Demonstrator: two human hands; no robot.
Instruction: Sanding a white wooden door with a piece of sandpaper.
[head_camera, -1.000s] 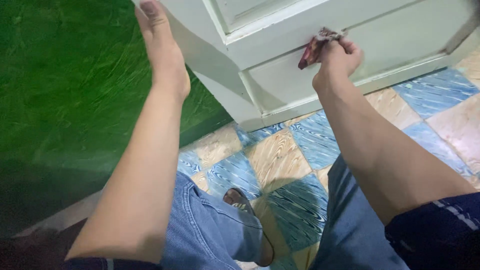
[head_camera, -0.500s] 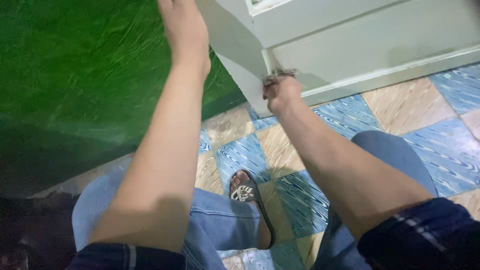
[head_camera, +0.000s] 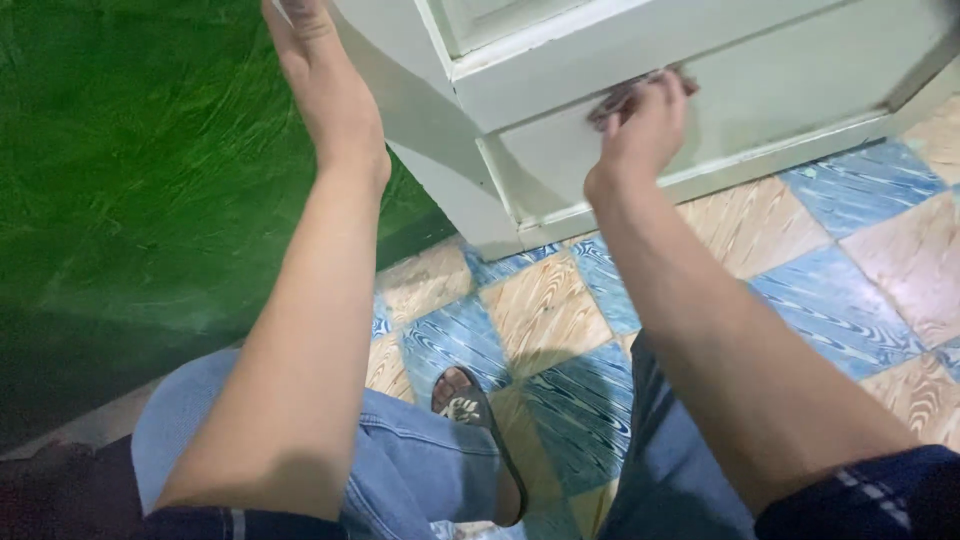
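One pale door (head_camera: 640, 60), one small dark cloth (head_camera: 622, 97), two hands. The right hand (head_camera: 640, 125) has its fingers curled round the cloth, pressing it on the door's lower panel, up from the bottom corner where it was half a second ago. The left hand (head_camera: 325, 85) stays flat, fingers straight, on the door's edge beside the green wall (head_camera: 130, 180)

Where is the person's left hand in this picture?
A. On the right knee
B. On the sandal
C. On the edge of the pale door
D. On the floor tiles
C: the left hand lies flat against the edge of the pale door, while the right hand presses a cloth to the door's face.
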